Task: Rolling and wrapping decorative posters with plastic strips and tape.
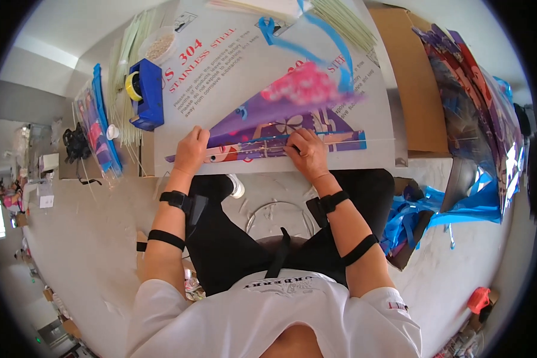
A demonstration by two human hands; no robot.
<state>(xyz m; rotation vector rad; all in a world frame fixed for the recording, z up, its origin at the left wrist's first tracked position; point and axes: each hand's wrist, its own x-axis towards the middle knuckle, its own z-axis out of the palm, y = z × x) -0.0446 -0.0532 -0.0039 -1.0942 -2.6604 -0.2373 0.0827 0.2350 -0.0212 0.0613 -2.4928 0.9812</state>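
Note:
A thin purple printed sheet (238, 122), kite-like in shape, lies folded on the white board. Its pink-flowered upper flap is raised and smeared by motion. Along its near edge runs a thin pale rod (340, 142) on a blue-edged strip. At the sheet's left corner, my left hand (192, 149) is closed, pinching the material. Closer to the middle of the near edge, my right hand (307, 154) has its fingers curled and pressed together on the strip. A blue ribbon (292, 46) trails over the far part of the sheet.
A blue tape dispenser (148, 98) with a yellow roll stands at the left, near a bowl of small beads (161, 46). Pale rods (343, 24) lie at the far edge. Rightward are a cardboard box (409, 83), several stacked printed sheets (486, 113) and blue film (474, 203).

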